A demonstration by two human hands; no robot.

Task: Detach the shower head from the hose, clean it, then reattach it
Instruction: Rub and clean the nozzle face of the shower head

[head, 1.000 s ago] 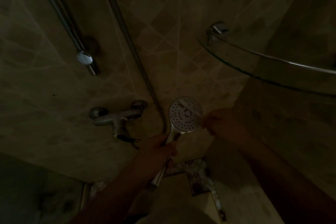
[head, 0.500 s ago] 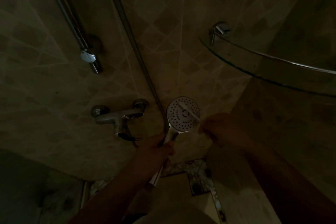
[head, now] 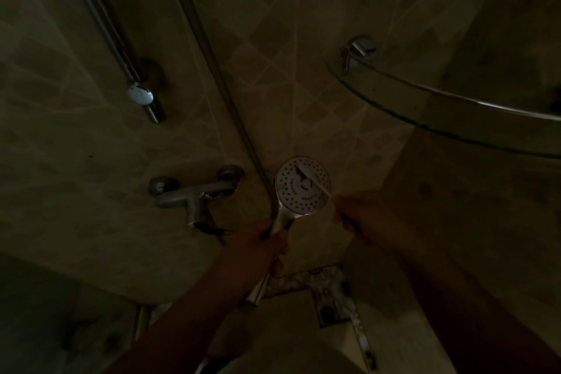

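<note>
The room is very dark. A round white shower head (head: pixel 299 191) faces me, its spray face dotted with nozzles. My left hand (head: pixel 261 244) is closed around its handle just below the face. My right hand (head: pixel 361 215) sits at the head's right edge, gripping a thin white stick-like tool (head: pixel 315 184) whose tip lies across the centre of the spray face. A metal hose (head: pixel 212 70) runs from the top of the view down to my left hand; whether it joins the handle is hidden by my fingers.
A chrome mixer tap (head: pixel 194 194) is fixed to the tiled wall left of the head. A riser rail (head: pixel 121 58) with a round end cap stands upper left. A curved glass corner shelf (head: pixel 440 118) juts out at upper right. Patterned tile border (head: pixel 328 288) lies below.
The tool's tip has shifted across the spray face, from the upper left toward the centre. The shower head and both hands stay almost in place.
</note>
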